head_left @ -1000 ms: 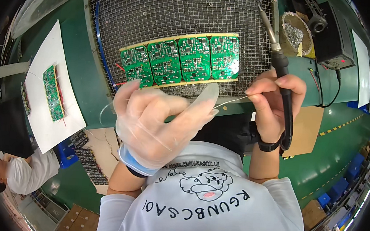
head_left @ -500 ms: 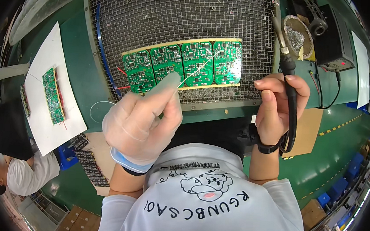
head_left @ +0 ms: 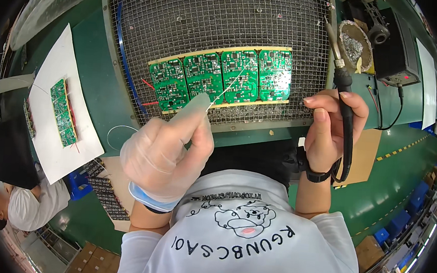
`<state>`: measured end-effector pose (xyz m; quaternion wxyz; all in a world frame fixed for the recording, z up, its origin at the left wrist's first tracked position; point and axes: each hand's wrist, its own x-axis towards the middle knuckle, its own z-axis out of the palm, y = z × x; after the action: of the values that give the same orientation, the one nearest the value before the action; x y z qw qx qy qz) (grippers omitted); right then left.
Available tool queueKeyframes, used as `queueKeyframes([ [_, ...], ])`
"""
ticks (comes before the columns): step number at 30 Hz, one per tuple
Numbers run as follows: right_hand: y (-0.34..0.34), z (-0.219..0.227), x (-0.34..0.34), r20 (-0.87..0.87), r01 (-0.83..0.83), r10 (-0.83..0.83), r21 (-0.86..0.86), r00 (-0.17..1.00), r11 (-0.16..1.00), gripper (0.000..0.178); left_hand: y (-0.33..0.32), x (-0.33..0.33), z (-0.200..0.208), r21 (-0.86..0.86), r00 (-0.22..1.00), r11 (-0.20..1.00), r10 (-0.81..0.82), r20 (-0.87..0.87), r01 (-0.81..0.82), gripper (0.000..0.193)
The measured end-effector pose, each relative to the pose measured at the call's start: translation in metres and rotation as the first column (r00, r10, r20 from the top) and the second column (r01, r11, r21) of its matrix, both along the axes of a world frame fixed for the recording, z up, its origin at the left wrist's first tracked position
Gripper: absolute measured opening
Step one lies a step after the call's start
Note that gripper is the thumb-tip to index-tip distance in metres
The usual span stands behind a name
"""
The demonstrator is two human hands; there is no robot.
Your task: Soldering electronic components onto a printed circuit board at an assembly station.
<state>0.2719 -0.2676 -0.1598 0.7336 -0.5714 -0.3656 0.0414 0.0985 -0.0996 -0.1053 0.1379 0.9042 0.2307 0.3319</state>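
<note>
My left hand (head_left: 168, 150), in a translucent glove, is closed with thumb and forefinger pinching a thin solder wire (head_left: 228, 89). The wire slants up and to the right, its far end over the third section of a green circuit board panel (head_left: 201, 78). That panel has several joined sections, pale strips along its long edges and red wires at its left end. My bare right hand (head_left: 329, 132) is wrapped round the black handle of a soldering iron (head_left: 345, 103). The iron stands right of the panel, its metal tip pointing away from me, apart from the boards.
Under the panel lies a metal mesh (head_left: 212, 20) in a frame, with a blue strip (head_left: 123, 59) at its left. A bowl of solder scraps (head_left: 353, 47) and a black box-shaped unit (head_left: 400, 63) are at right. Another board (head_left: 63, 111) rests on white sheet left. A person sits lower left.
My left hand has drawn slightly back and left relative to the panel, bringing the wire's end from near the fourth section onto the third. My right hand holds the iron much as before.
</note>
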Motion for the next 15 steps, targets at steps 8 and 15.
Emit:
queueKeyframes([
  [8,0.0006,0.0012,-0.0042,0.009,0.038,-0.038,-0.039,0.999,0.999,0.039,0.0039,-0.0032,-0.0072,-0.039,0.994,0.998,0.044,0.097,-0.04,0.035],
  [15,0.0019,0.0013,-0.0045,0.017,0.043,-0.042,-0.037,0.999,0.998,0.038,0.0053,-0.0004,-0.0079,-0.054,0.996,0.998,0.042,0.075,-0.038,0.033],
])
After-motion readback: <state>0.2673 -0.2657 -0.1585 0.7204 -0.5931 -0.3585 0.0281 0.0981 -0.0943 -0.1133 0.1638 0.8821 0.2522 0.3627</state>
